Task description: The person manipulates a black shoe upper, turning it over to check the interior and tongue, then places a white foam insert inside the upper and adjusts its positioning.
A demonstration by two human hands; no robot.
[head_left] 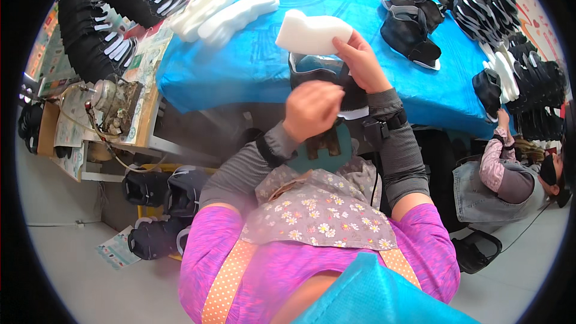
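Note:
My right hand point(364, 63) grips the right end of a white foam pad point(309, 34), thumb on its face, and holds it up over the near edge of the blue-covered table point(234, 78). Below the pad a black boot point(318, 71) with a grey-lined opening stands at that edge, partly hidden by my hands. My left hand point(313, 107), slightly blurred, is curled in front of the boot. Whatever its fingers may hold is hidden. More white foam pads point(237, 18) lie in a pile on the table, left of the held one.
Black boots point(411, 33) stand at the table's right, beside stacked black uppers point(483, 12). More dark stacks point(90, 30) fill the left bench, near a metal device with a hose point(111, 105). Dark boots point(171, 189) sit low at left. A co-worker point(504, 174) sits at right.

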